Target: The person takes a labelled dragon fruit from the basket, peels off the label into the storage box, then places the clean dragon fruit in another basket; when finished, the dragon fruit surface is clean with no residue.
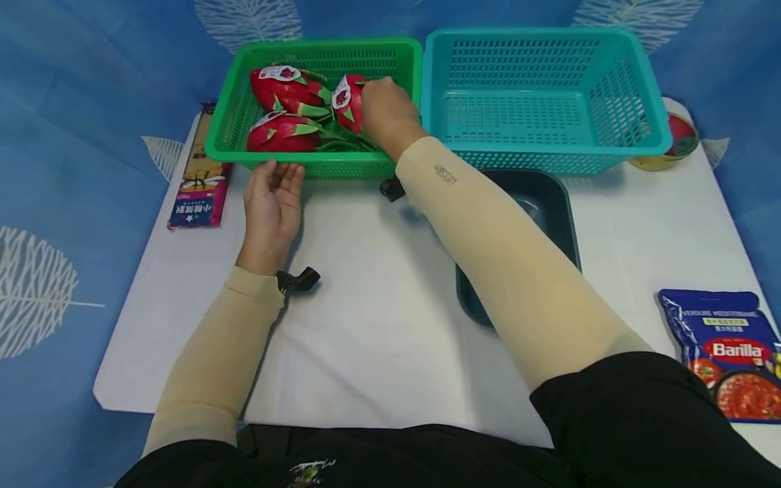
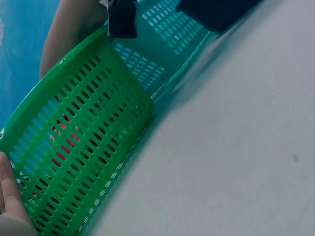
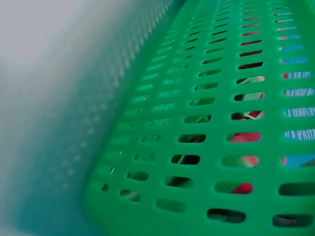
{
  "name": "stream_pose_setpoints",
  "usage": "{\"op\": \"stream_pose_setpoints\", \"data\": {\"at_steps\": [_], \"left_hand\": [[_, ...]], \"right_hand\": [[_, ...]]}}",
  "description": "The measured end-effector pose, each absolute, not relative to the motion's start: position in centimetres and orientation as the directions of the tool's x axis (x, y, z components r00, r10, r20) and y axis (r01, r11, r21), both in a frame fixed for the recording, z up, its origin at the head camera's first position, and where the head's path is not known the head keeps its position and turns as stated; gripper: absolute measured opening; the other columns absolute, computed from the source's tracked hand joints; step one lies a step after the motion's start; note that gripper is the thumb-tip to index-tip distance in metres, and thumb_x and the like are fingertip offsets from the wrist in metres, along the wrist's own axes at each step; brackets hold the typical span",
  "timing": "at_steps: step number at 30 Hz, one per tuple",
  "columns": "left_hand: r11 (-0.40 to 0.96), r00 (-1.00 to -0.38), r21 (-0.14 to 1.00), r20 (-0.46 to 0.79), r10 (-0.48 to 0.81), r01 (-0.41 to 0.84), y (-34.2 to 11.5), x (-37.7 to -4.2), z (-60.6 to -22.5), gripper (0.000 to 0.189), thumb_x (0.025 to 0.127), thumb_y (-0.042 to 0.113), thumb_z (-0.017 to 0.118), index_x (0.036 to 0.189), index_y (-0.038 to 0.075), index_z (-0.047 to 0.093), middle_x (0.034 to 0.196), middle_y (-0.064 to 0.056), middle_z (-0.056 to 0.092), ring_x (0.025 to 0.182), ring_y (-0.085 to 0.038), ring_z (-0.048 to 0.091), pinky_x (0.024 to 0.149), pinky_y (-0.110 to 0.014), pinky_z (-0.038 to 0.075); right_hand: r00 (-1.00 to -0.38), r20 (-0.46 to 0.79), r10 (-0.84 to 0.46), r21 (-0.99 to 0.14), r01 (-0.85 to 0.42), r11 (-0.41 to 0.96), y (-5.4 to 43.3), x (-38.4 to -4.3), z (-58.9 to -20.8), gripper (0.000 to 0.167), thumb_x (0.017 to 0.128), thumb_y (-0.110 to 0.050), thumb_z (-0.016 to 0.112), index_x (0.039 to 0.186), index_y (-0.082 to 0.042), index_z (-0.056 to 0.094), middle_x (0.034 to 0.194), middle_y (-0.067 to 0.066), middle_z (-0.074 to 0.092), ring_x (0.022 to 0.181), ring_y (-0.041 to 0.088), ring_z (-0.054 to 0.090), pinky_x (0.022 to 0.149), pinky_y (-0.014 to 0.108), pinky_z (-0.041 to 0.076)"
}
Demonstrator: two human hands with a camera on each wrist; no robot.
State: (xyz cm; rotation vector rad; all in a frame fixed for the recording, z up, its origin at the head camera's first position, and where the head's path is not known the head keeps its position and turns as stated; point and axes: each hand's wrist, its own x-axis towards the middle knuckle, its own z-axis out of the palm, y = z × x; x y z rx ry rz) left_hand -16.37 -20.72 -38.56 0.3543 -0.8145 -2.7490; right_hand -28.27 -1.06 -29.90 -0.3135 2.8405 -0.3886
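Note:
Three red dragon fruits with green-tipped scales and white labels lie in the green basket (image 1: 268, 160). One dragon fruit (image 1: 283, 88) is at the back left, another dragon fruit (image 1: 283, 134) at the front left. My right hand (image 1: 390, 112) reaches over the front rim and grips the third dragon fruit (image 1: 350, 105); its fingertips are hidden. Palm up, my left hand (image 1: 274, 210) touches the basket's front wall with loosely bent fingers (image 2: 11, 189). In the right wrist view, slots in the green wall (image 3: 206, 147) show bits of red; the hand itself is out of sight there.
A turquoise basket (image 1: 555, 150) stands against the green one. Under my right forearm sits a dark tray (image 1: 564, 217). A snack packet (image 1: 198, 183) lies at the left, a can (image 1: 677, 139) at the back right, a blue Barilla pouch (image 1: 726, 339) at the front right.

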Motion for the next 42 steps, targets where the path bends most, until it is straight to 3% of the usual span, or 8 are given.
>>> {"op": "stream_pose_setpoints", "data": {"at_steps": [3, 8, 12, 15, 18, 22, 30, 42], "left_hand": [[-0.805, -0.937, 0.566, -0.153, -0.314, 0.178, -20.7, -16.2, -38.7, 0.008, 0.109, 0.003, 0.056, 0.11, -0.005, 0.053, 0.103, -0.018, 0.058, 0.091, -0.026, 0.066, 0.092, -0.034, 0.059], [-0.796, -0.938, 0.577, -0.141, -0.318, 0.183, -20.7, -16.2, -38.8, 0.009, 0.108, 0.002, 0.056, 0.11, -0.005, 0.053, 0.103, -0.018, 0.058, 0.091, -0.026, 0.066, 0.093, -0.035, 0.058], [-0.781, -0.938, 0.599, -0.138, -0.319, 0.178, -20.7, -16.1, -38.8, 0.01, 0.109, 0.004, 0.058, 0.112, -0.003, 0.053, 0.105, -0.018, 0.058, 0.093, -0.026, 0.066, 0.096, -0.035, 0.057], [-0.785, -0.938, 0.593, -0.136, -0.318, 0.18, -20.6, -16.2, -38.8, 0.01, 0.108, 0.004, 0.058, 0.113, -0.003, 0.052, 0.105, -0.018, 0.058, 0.092, -0.026, 0.066, 0.095, -0.035, 0.057], [-0.796, -0.941, 0.576, -0.132, -0.312, 0.183, -20.5, -16.4, -38.9, 0.009, 0.108, 0.002, 0.057, 0.112, -0.004, 0.051, 0.103, -0.018, 0.058, 0.09, -0.026, 0.066, 0.092, -0.035, 0.059], [-0.792, -0.944, 0.582, -0.122, -0.305, 0.181, -20.5, -16.4, -38.9, 0.009, 0.108, 0.002, 0.057, 0.113, -0.004, 0.05, 0.104, -0.018, 0.058, 0.091, -0.026, 0.066, 0.092, -0.035, 0.059], [-0.778, -0.945, 0.607, -0.131, -0.298, 0.162, -20.8, -16.2, -39.0, 0.013, 0.109, 0.006, 0.059, 0.115, -0.002, 0.051, 0.107, -0.018, 0.057, 0.095, -0.025, 0.065, 0.097, -0.035, 0.056], [-0.77, -0.955, 0.619, -0.107, -0.277, 0.155, -21.2, -16.1, -39.1, 0.021, 0.109, 0.008, 0.06, 0.124, -0.003, 0.049, 0.112, -0.017, 0.056, 0.101, -0.024, 0.064, 0.104, -0.035, 0.051]], "right_hand": [[-0.954, -0.196, -0.228, -0.31, -0.161, 0.937, -1.1, -28.3, -30.0, 0.051, 0.103, -0.021, 0.065, 0.151, -0.005, 0.055, 0.144, 0.014, 0.06, 0.119, 0.024, 0.067, 0.094, 0.035, 0.058], [-0.975, -0.119, -0.189, -0.361, -0.134, 0.923, -0.5, -28.4, -30.0, 0.036, 0.106, -0.008, 0.053, 0.141, -0.004, 0.063, 0.132, 0.014, 0.066, 0.112, 0.021, 0.069, 0.084, 0.028, 0.056], [-0.982, -0.048, -0.185, -0.39, -0.153, 0.908, 0.1, -28.2, -30.1, 0.026, 0.107, -0.003, 0.046, 0.118, -0.005, 0.07, 0.105, 0.013, 0.068, 0.099, 0.023, 0.07, 0.074, 0.028, 0.049], [-0.979, 0.027, -0.204, -0.417, -0.196, 0.887, 0.4, -27.7, -30.2, 0.024, 0.108, -0.007, 0.045, 0.098, -0.007, 0.066, 0.087, 0.012, 0.062, 0.084, 0.023, 0.065, 0.068, 0.029, 0.044], [-0.97, 0.132, -0.206, -0.47, -0.244, 0.848, 0.9, -27.0, -29.9, 0.028, 0.111, -0.014, 0.048, 0.101, -0.006, 0.073, 0.093, 0.012, 0.069, 0.086, 0.021, 0.066, 0.072, 0.026, 0.049], [-0.934, 0.28, -0.223, -0.511, -0.341, 0.789, 1.7, -25.9, -29.0, 0.03, 0.112, -0.02, 0.053, 0.122, -0.003, 0.076, 0.114, 0.01, 0.075, 0.102, 0.019, 0.07, 0.086, 0.024, 0.054], [-0.837, 0.467, -0.286, -0.506, -0.518, 0.689, 3.0, -23.5, -26.9, 0.03, 0.112, -0.02, 0.055, 0.12, 0.0, 0.077, 0.104, 0.011, 0.077, 0.084, 0.016, 0.067, 0.073, 0.022, 0.048], [-0.728, 0.535, -0.428, -0.48, -0.68, 0.555, 5.5, -18.3, -24.2, 0.025, 0.109, -0.016, 0.061, 0.113, -0.001, 0.08, 0.09, 0.01, 0.075, 0.069, 0.016, 0.062, 0.066, 0.027, 0.044]]}}
